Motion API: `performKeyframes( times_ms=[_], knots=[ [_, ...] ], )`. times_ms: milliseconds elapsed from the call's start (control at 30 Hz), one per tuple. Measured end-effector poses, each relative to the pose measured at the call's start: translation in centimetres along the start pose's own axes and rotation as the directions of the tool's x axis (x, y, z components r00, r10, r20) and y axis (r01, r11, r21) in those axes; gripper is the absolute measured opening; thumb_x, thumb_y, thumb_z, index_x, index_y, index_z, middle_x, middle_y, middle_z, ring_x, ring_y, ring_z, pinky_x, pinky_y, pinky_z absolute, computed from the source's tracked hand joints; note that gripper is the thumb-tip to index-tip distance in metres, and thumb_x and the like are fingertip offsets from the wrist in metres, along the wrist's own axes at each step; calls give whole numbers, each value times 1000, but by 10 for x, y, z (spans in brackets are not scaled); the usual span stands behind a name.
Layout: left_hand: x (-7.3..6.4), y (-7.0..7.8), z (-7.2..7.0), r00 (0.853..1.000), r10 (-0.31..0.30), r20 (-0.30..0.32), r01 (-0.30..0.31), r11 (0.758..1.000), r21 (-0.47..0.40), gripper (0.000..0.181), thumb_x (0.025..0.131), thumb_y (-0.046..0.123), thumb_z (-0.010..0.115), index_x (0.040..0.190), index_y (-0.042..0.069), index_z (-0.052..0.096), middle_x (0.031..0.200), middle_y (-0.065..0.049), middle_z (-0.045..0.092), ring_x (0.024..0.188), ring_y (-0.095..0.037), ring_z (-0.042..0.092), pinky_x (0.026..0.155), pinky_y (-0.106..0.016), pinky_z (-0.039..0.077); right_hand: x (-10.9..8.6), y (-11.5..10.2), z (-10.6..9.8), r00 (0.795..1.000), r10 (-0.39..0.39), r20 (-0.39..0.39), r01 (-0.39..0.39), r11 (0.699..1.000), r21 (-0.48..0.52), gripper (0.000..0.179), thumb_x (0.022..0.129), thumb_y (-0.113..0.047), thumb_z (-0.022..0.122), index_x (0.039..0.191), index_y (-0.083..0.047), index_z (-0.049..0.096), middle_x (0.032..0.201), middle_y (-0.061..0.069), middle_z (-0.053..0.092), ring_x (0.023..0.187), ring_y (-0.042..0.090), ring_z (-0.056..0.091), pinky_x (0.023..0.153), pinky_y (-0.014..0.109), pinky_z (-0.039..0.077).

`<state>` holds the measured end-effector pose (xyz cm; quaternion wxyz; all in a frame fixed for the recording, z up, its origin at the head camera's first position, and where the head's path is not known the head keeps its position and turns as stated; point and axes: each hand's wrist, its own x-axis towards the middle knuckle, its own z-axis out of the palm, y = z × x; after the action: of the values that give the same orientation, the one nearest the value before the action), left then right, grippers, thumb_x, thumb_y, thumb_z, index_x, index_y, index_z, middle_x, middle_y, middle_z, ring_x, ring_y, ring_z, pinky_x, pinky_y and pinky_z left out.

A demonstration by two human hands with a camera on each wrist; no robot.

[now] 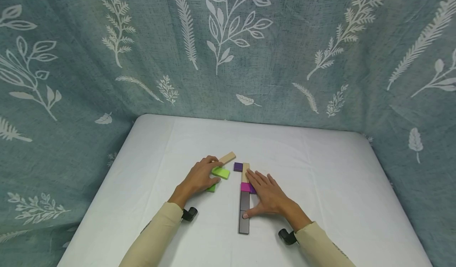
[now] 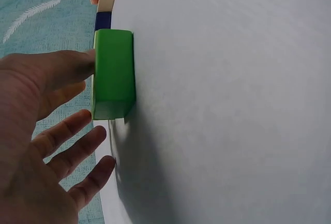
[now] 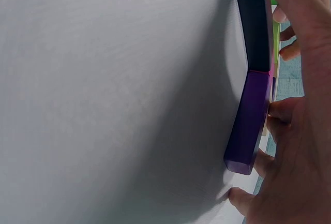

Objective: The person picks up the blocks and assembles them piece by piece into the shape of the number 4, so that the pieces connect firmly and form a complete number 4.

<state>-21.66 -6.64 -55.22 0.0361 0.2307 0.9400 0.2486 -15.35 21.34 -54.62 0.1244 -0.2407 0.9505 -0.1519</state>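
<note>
On a white table [image 1: 306, 160], two grey blocks [image 1: 244, 201], a pink block [image 1: 245, 186] and a beige block [image 1: 246, 176] line up end to end. A purple block [image 1: 253, 189] juts from the pink one's right side. The right hand [image 1: 268, 195] spreads over the row, fingers apart and clamped on nothing, fingertips at the beige block, thumb on the grey, seemingly steadying the line. The left hand [image 1: 200, 176] spans a lime block [image 1: 221, 173], perhaps to control it; whether it pinches, I cannot tell. A green block [image 1: 211, 188] lies by its thumb.
</note>
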Motion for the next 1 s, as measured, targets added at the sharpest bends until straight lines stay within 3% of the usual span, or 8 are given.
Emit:
performKeyframes(
  times_ms=[367, 633, 1000],
  knots=[
    [0, 9, 0, 999, 13, 32, -13, 1000, 17, 45, 90, 23, 78, 133, 16, 68, 127, -5, 59, 115, -23, 58, 98, -43, 49, -1, 1, 1, 1000, -9, -8, 9, 1000, -3, 141, 59, -87, 72, 163, -11, 16, 169, 6, 16, 153, 32, 17, 120, 60, 10],
    [5, 11, 1, 998, -18, 62, 15, 999, 44, 48, 89, 25, 79, 135, 16, 67, 124, -3, 59, 110, -19, 58, 97, -39, 49, -2, 0, -1, 1000, -5, -4, 5, 1000, 1, 141, 58, -88, 71, 163, -12, 15, 169, 5, 16, 153, 31, 17, 120, 59, 9],
    [10, 11, 2, 997, 17, 72, -20, 999, 42, 39, 87, 29, 82, 122, 16, 74, 114, -1, 61, 102, -17, 57, 91, -37, 50, -1, 1, 0, 1000, -7, -1, 7, 1000, -4, 142, 58, -90, 69, 164, -12, 15, 169, 5, 15, 153, 31, 16, 120, 60, 9]
  ],
)
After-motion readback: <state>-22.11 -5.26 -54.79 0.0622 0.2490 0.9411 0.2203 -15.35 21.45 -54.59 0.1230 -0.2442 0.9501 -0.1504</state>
